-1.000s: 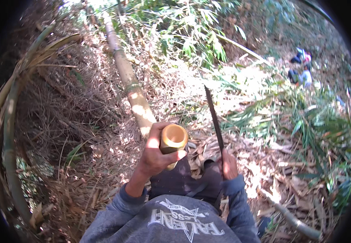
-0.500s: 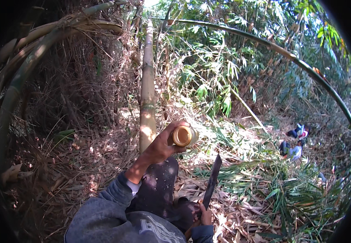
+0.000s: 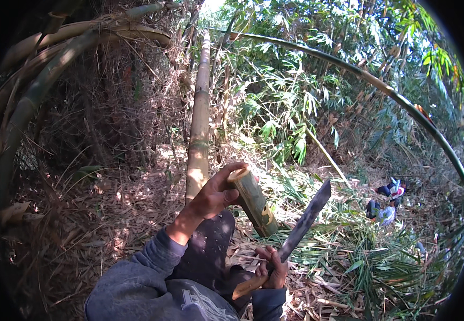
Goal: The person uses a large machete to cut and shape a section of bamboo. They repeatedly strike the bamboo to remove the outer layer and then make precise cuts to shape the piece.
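My left hand (image 3: 215, 193) grips a short cut length of bamboo (image 3: 254, 202) near its upper end. The piece tilts, its pale cut end up by my fingers and its greenish lower end toward the leaf litter. Notched, pale patches show on its lower side. Lower and to the right, my right hand (image 3: 275, 267) is closed around the wooden handle (image 3: 249, 287) of a machete. Its dark, broad blade (image 3: 307, 218) points up and to the right, apart from the bamboo.
A thick bamboo pole (image 3: 198, 123) runs away ahead of me. Dry leaves (image 3: 93, 235) cover the ground, and cut green foliage (image 3: 371, 251) lies at right. Two people (image 3: 386, 209) are low down at the far right. Bent bamboo stems (image 3: 44, 85) arch at left.
The bamboo piece has turned from its open end facing me to showing its side. My right hand has raised the machete, its blade swinging up and right, and the handle now shows.
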`<state>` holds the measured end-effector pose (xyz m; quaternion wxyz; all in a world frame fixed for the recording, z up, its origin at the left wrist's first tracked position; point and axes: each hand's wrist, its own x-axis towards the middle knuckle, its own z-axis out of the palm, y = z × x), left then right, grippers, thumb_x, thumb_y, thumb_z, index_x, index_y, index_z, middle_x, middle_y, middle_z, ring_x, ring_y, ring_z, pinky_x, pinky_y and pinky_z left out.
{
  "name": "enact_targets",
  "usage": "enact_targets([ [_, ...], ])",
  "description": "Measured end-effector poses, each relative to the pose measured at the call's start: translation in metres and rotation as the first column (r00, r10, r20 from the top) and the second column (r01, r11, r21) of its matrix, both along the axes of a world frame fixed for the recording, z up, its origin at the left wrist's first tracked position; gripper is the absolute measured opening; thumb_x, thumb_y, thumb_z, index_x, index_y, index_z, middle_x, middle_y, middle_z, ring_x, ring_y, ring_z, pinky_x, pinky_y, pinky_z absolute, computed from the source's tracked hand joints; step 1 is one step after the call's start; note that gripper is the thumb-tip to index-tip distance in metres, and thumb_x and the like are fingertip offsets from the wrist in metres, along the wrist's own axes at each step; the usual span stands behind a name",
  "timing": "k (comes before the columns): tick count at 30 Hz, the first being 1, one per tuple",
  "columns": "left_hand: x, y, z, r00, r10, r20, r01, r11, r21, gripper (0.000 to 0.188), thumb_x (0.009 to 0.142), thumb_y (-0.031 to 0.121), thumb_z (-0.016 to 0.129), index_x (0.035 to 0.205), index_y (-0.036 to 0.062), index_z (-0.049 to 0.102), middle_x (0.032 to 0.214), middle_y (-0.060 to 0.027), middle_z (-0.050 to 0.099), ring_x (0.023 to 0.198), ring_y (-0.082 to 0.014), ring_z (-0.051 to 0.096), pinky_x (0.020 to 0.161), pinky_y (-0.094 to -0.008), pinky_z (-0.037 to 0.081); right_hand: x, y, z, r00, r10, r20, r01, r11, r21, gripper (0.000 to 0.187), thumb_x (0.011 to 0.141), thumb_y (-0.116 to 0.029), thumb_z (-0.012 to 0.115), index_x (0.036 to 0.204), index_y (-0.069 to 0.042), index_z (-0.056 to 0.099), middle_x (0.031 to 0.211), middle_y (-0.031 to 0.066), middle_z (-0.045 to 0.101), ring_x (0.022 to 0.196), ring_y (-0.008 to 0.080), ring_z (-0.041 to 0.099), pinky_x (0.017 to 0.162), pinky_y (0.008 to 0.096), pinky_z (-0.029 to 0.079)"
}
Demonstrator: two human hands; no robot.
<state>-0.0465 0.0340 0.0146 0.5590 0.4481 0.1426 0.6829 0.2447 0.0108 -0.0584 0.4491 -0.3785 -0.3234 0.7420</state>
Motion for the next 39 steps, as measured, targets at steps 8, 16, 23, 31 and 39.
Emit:
enact_targets([
  [8,0.014,0.005,-0.01,0.992,-0.119,0.035,0.119,0.993,0.018,0.072,0.09,0.027,0.07,0.15,0.0134,0.032,0.142,-0.0189,0.045,0.129,-0.039,0.05,0.103,-0.0539,0.047,-0.027,0.013,0.024,0.955,0.016,-0.297,0.014,0.995,0.097,0.051,0.095,-0.035,0.064,0.133,-0.005,0.048,0.085,0.0035,0.057,0.045,0.0109,0.043,0.043,0.0307,0.042],
  [16,0.022,0.005,-0.012,0.979,-0.191,0.074,0.187,0.981,0.057,0.072,0.091,0.022,0.069,0.151,0.0122,0.029,0.148,-0.0175,0.041,0.136,-0.0368,0.043,0.11,-0.0541,0.038,-0.043,-0.001,0.031,0.966,-0.04,-0.257,0.064,0.994,0.086,0.042,0.088,-0.019,0.07,0.118,0.005,0.052,0.079,0.0087,0.059,0.04,0.0123,0.042,0.04,0.03,0.043],
  [23,0.043,0.011,-0.036,0.971,-0.101,0.216,0.144,0.971,-0.192,0.075,0.091,0.033,0.067,0.15,0.0069,0.028,0.144,-0.0177,0.044,0.134,-0.0357,0.044,0.111,-0.0549,0.037,-0.061,-0.015,0.018,0.944,-0.231,-0.236,0.241,0.97,0.018,0.062,0.083,-0.004,0.069,0.135,0.014,0.042,0.084,0.0141,0.063,0.04,0.013,0.045,0.041,0.0295,0.046],
  [31,0.045,0.01,-0.057,0.987,-0.041,0.153,0.096,0.924,-0.371,0.056,0.1,0.027,0.056,0.146,0.0024,0.035,0.135,-0.0129,0.053,0.125,-0.0277,0.052,0.107,-0.0482,0.04,-0.056,-0.002,0.011,0.941,-0.333,-0.053,0.337,0.934,0.118,0.064,0.086,-0.007,0.068,0.139,0.012,0.038,0.059,0.0037,0.051,0.039,0.0115,0.045,0.041,0.0273,0.044],
  [39,0.077,-0.003,-0.079,0.993,-0.025,0.114,0.079,0.863,-0.499,0.056,0.093,0.033,0.068,0.132,0.001,0.044,0.124,-0.0161,0.059,0.112,-0.0312,0.062,0.097,-0.0466,0.051,-0.062,-0.014,-0.003,0.971,-0.239,0.008,0.238,0.97,0.053,0.056,0.089,-0.01,0.068,0.134,0.013,0.044,0.08,0.0124,0.065,0.04,0.0117,0.046,0.042,0.0272,0.043],
])
